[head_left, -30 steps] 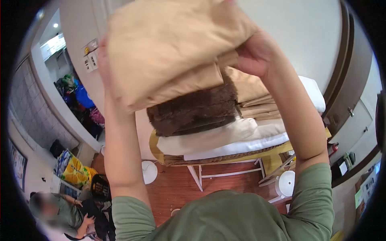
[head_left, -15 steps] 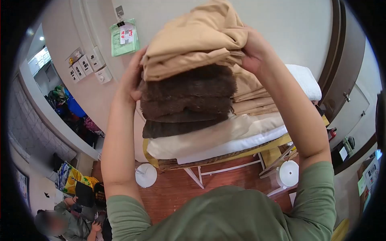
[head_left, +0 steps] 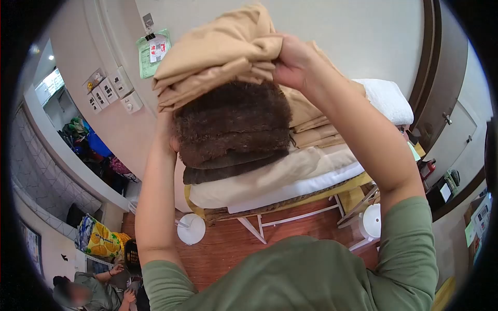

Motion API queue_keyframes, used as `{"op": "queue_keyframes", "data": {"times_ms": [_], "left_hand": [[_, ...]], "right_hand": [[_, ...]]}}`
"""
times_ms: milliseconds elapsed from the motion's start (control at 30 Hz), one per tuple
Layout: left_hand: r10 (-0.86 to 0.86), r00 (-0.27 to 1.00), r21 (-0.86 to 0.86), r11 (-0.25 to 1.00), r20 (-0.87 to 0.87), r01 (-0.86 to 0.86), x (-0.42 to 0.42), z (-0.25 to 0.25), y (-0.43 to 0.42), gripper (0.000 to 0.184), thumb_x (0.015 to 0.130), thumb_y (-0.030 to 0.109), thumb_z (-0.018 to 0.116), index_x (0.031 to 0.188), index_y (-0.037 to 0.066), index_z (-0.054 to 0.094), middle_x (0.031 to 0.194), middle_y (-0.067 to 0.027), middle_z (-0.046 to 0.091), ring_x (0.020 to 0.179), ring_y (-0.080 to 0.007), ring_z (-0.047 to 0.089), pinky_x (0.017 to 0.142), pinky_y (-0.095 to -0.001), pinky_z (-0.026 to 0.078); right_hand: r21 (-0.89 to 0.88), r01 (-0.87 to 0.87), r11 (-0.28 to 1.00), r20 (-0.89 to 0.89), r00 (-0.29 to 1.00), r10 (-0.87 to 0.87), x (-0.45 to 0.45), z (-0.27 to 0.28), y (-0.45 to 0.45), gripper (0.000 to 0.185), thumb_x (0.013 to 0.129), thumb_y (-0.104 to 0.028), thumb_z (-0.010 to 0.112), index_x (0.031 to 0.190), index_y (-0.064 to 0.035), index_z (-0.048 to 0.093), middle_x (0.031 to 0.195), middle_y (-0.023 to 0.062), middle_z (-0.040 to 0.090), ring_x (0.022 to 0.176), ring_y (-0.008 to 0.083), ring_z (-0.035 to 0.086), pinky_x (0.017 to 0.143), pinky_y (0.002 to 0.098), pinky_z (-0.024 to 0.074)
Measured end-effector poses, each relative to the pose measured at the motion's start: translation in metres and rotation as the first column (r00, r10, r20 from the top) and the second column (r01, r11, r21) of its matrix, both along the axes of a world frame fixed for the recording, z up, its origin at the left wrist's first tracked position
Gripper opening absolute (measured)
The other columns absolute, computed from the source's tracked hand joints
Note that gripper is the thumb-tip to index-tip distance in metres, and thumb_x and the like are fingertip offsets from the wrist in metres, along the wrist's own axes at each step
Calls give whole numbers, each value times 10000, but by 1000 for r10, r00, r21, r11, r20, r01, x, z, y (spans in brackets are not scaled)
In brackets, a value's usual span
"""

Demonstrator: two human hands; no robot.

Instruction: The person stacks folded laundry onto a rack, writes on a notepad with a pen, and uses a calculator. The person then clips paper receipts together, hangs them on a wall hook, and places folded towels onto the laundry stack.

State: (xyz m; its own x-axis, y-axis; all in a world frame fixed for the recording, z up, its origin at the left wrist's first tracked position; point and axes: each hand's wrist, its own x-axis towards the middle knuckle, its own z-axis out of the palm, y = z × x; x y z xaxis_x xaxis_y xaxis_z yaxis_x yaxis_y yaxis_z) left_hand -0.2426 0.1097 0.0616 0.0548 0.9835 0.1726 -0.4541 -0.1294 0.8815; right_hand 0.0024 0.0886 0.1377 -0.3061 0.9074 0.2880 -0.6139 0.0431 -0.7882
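Right hand (head_left: 293, 61): grasping folded tan cloth (head_left: 212, 52) over brown plush blanket (head_left: 233, 119) | Left hand (head_left: 174, 143): blanket's left side, grip unclear | Advice: pinch all layers, hold folds level

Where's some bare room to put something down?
On the floor, between the round white thing and the white table leg. A narrow strip of cream cloth shows bare in front of the brown furry stack too. Further back it's crowded: brown stack, tan folded cloths and white towel, close together.
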Motion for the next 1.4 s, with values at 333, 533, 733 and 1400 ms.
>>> {"op": "queue_keyframes", "data": {"times_ms": [333, 533, 733, 1400], "left_hand": [[524, 515, 618, 786, -679, 14, -17, 100, -13, 939, 857, 814, 338, 1530, 160, 294, 1543, -158, 311, 1443, -305, 253, 1117, -532, 255], [439, -380, 202, 828, -814, 522, 66, 71, 26, 795, 876, 796, 299, 1535, 357, 235, 1627, -152, 44, 1479, -432, 28, 1146, -644, 60], [248, -391, 29, 873, -886, 486, 83, -7, 26, 899, 779, 878, 351, 1531, 408, 204, 1626, -161, -16, 1471, -454, -44, 1119, -690, 29], [658, 745, 986, -169, 108, 5, 77, 8, -127, 269, 1001, 135, 500, 1119, -88, 594, 1150, -202, 596, 861, -322, 656, 723, -376, 590]], "right_hand": [[824, 1, 567, 563, 112, -819, 77, 24, 19, 698, 846, -606, 636, 1337, -115, 562, 1178, 179, 621, 1010, 255, 619, 868, 399, 519], [606, -407, 684, 538, -424, -729, 106, -32, 57, 823, 775, -790, 547, 1462, -359, 410, 1583, 205, 172, 1435, 446, 187, 1139, 590, 201], [612, -216, 761, 720, -246, -649, 143, -129, 60, 919, 758, -787, 567, 1523, -373, 271, 1607, 236, 9, 1472, 448, -58, 1171, 571, 86], [778, 626, -59, 284, -434, -855, 379, -111, -113, 231, 874, -232, 684, 1021, -60, 732, 869, 129, 726, 749, 173, 691, 698, 301, 530]]}}
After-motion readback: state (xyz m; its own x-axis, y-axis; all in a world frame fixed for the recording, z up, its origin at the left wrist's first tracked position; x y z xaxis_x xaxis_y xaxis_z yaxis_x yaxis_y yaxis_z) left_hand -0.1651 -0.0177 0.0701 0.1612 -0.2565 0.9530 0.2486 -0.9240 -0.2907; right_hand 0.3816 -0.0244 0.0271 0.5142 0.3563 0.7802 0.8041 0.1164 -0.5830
